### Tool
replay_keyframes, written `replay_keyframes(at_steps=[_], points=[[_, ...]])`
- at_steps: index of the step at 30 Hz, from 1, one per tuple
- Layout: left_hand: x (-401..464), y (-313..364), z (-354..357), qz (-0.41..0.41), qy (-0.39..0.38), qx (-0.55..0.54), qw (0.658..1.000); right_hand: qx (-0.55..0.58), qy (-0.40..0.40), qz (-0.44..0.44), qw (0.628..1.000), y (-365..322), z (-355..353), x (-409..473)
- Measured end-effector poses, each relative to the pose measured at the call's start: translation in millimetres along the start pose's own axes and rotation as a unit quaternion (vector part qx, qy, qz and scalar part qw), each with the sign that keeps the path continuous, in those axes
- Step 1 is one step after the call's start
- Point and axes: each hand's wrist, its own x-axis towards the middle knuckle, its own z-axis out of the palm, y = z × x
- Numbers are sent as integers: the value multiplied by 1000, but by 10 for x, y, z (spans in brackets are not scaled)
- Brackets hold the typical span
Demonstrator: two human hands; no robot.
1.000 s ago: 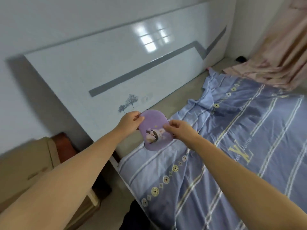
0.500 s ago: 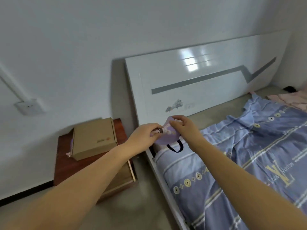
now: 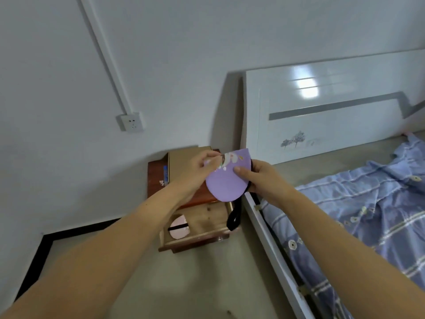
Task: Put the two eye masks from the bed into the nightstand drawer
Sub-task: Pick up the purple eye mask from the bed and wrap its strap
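Both hands hold a purple eye mask (image 3: 226, 184) with a cartoon print, folded, in the air above the nightstand (image 3: 158, 180). My left hand (image 3: 197, 168) pinches its upper left edge; my right hand (image 3: 259, 178) grips its right side. The mask's black strap (image 3: 233, 218) hangs down over the open drawer (image 3: 207, 236). A pink eye mask (image 3: 179, 226) with a black strap lies inside the drawer, partly hidden by my left forearm.
A cardboard box (image 3: 181, 156) sits on top of the nightstand. The bed (image 3: 368, 215) with a blue striped sheet and a white frame is on the right, its white headboard (image 3: 333, 116) against the wall. A wall socket (image 3: 131, 122) is above left.
Both hands carried the purple mask leftwards from over the bed to above the nightstand. The view swung left, and the open drawer with the pink mask came into sight.
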Motion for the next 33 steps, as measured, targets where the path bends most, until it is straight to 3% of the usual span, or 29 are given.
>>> replay_keyframes(at_steps=[2, 3, 5, 8, 13, 17, 19, 21, 24, 25, 28, 30, 32, 33], points=[[-101, -30, -30, -69, -36, -205, 976, 64, 27, -4, 998, -89, 86, -17], [-161, -56, -24, -97, -71, -249, 961, 92, 43, -6, 995, -141, 104, -23], [-247, -138, 26, -124, -138, -214, 959, 139, 70, -11, 988, -237, 99, -49], [-297, -167, 180, -98, -201, -99, 970, 184, 84, -17, 979, -339, 21, -145], [-247, -34, 443, -85, -124, -123, 981, 163, 55, -12, 985, -384, -121, -338], [-264, 97, 625, -16, -10, 39, 999, 112, 79, -31, 990, -417, -226, -424], [-235, 125, 689, -9, 16, 13, 1000, 114, 100, -41, 988, -438, -287, -439], [-231, 161, 742, -70, -41, -163, 983, 117, 117, -43, 985, -443, -334, -453], [-302, 175, 780, -197, -228, -379, 875, 108, 148, -51, 982, -435, -395, -477], [-341, 146, 805, -218, -289, -380, 851, 104, 162, -56, 980, -439, -421, -487], [-457, -47, 937, -272, -412, -205, 845, 93, 191, -73, 974, -458, -510, -516], [-469, -161, 1025, -307, -363, -143, 868, 73, 187, -75, 977, -450, -521, -549], [-396, -197, 1038, -291, -208, -127, 925, 66, 177, -74, 979, -406, -505, -584], [-319, -197, 1020, -271, -115, -181, 938, 66, 176, -72, 979, -378, -492, -599]])
